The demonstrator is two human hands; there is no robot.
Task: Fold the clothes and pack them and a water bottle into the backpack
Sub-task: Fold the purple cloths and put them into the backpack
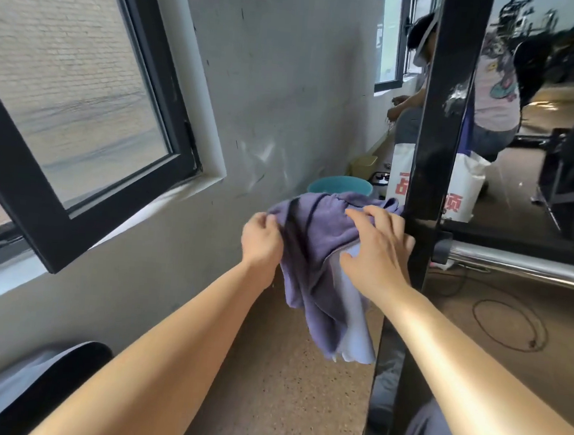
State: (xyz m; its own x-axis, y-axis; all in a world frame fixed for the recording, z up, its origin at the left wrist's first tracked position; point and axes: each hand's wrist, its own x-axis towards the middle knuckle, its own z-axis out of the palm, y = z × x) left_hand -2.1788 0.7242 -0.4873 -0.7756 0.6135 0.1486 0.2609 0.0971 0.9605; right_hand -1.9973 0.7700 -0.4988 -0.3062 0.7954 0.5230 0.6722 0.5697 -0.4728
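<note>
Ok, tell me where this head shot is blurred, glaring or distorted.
Head view: motion blur smears the window and the person behind the black post; wide-angle distortion bows its frame; sunlight glares on the chrome bar and right forearm; the purple garment, left hand and right hand are fairly sharp.

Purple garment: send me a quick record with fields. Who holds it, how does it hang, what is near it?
view: head camera, looking down and forward
item: purple garment, unfolded, held up above the floor, lower part hanging loose
left hand: grips the garment's left edge
right hand: fingers spread over the garment's top; grip unclear
right of it: black post, upright, close beside the right hand
behind it: teal tub and white bag on the floor
fold state: not yet folded
</note>
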